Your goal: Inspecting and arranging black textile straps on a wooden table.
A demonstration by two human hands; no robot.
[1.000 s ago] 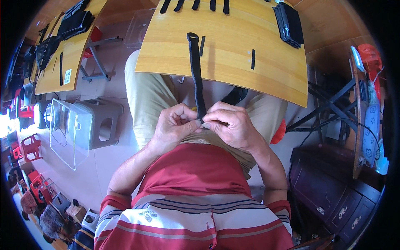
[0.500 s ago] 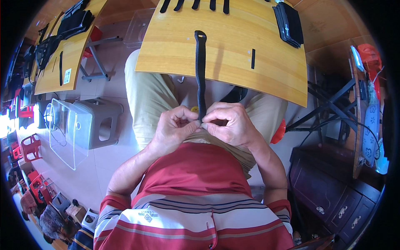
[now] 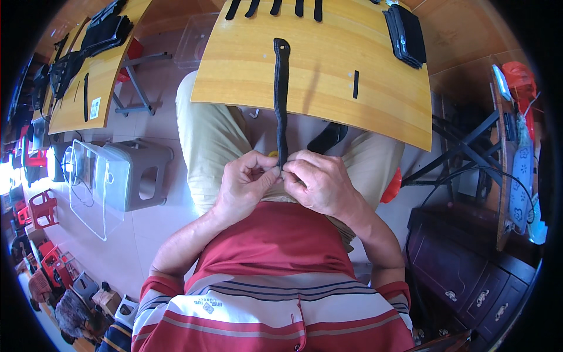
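A long black fabric strap (image 3: 281,94) runs from the tabletop over its near edge down to my hands. Its far end is rounded, with a small slot, and lies on the wood. My left hand (image 3: 249,179) pinches the near end between thumb and fingers. From the other side, my right hand (image 3: 316,180) has its bent fingers closed at that same end, against the strap. The very tip is hidden by the fingers. To the right on the table lies a short, narrow black strip (image 3: 356,84), which neither hand touches.
Several black straps (image 3: 275,6) lie in a row at the table's (image 3: 234,82) far edge. A stack of folded black cloth pieces (image 3: 406,35) sits at its right. A grey stool (image 3: 143,173) stands left, dark drawers (image 3: 469,276) right. Someone sits at lower left (image 3: 76,314).
The strap's far end has slid slightly farther up the table. My right hand has turned, its fingers curling lower beside the strap. The left hand stays nearly where it was.
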